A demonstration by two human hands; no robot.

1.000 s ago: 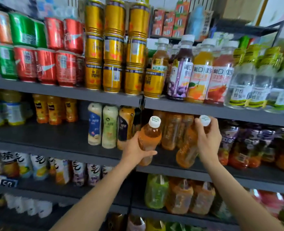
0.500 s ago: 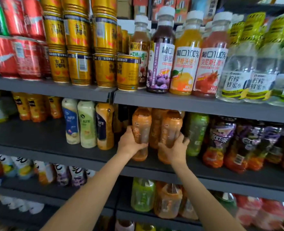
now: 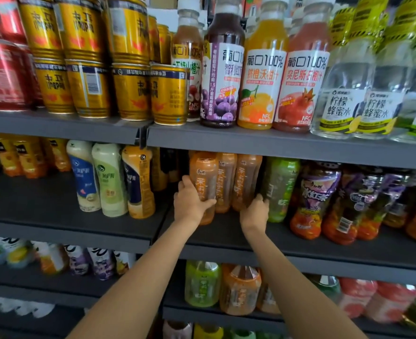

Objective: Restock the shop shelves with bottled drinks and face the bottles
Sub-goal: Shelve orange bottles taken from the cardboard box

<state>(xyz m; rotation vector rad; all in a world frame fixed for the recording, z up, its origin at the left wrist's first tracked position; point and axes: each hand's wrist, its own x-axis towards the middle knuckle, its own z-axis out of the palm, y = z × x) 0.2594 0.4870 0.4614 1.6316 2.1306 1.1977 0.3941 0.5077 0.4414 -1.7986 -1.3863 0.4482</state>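
Note:
Three orange tea bottles stand on the dark middle shelf [image 3: 226, 238], tops hidden under the shelf above. My left hand [image 3: 190, 201] grips the front left orange bottle [image 3: 203, 177] around its lower half. My right hand [image 3: 254, 212] holds the base of the right orange bottle [image 3: 247, 179], fingers curled behind it. A third orange bottle [image 3: 226, 182] stands between the two, further back. A green tea bottle [image 3: 280, 187] stands just right of my right hand.
Purple-labelled tea bottles [image 3: 317, 199] fill the shelf to the right. White, green and orange-capped bottles [image 3: 109, 179] stand to the left, with bare shelf in front. Gold cans [image 3: 133, 91] and juice bottles [image 3: 260, 86] sit above; more bottles [image 3: 240, 289] below.
Both hands pushed their orange bottles back and upright onto the middle shelf. The right hand slid down to its bottle's base. The view moved closer to the shelf.

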